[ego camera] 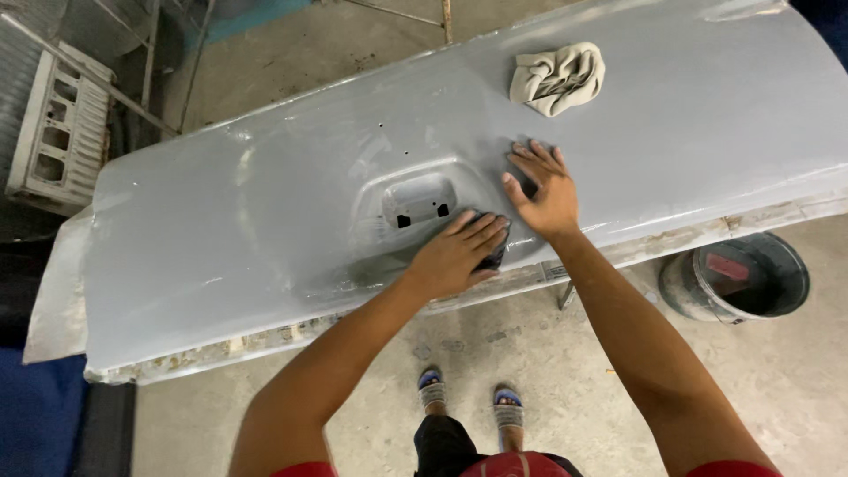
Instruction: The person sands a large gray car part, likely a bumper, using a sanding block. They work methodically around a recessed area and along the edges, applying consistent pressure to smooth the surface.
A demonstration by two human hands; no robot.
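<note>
My left hand (455, 254) presses a dark sanding pad (491, 252) flat on the grey primed metal panel (265, 230), beside its handle recess (418, 200). My right hand (545, 190) lies open just beside. The surface looks mostly smooth and wet; the lower edge remains rough. A crumpled beige cloth (558, 78) sits beyond my right hand.

Both arms outstretched, left hand (455, 253) flat, right hand (546, 190) fingers spread.

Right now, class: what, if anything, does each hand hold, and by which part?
The left hand presses a dark pad from above onto the grey panel. The right hand holds nothing.
</note>
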